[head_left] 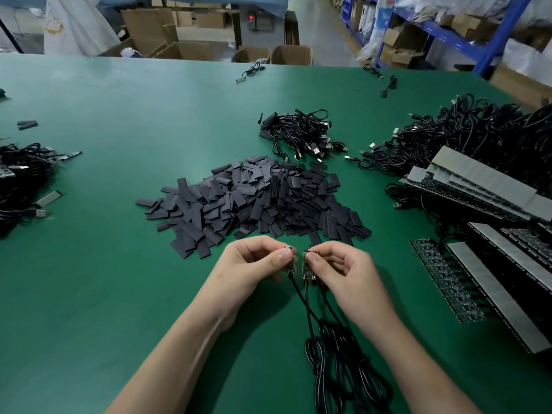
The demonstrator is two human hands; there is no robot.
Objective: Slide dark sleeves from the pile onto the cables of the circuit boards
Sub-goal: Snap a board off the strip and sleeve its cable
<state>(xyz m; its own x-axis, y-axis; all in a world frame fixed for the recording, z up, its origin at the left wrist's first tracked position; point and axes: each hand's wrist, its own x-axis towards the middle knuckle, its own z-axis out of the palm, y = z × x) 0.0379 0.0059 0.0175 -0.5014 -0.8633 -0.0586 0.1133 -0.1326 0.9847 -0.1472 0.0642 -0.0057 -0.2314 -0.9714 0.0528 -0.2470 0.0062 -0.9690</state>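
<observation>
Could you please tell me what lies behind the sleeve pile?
A bundle of black USB cables lies behind the sleeve pile; the table under it is hidden.

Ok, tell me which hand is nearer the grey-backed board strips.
Right. The right hand, pinching a small board, sits just left of the grey-backed strips; the left hand, pinching another board, is farther left, beyond it.

Green table (119, 174), cardboard boxes (167, 34) behind, blue shelving (448, 34) along a grey floor (325, 31).

Even overhead light leaves a pale sheen on the worktop (119, 121). Soft shadows lie under the arms. Wide-angle bending curves the edges.
</observation>
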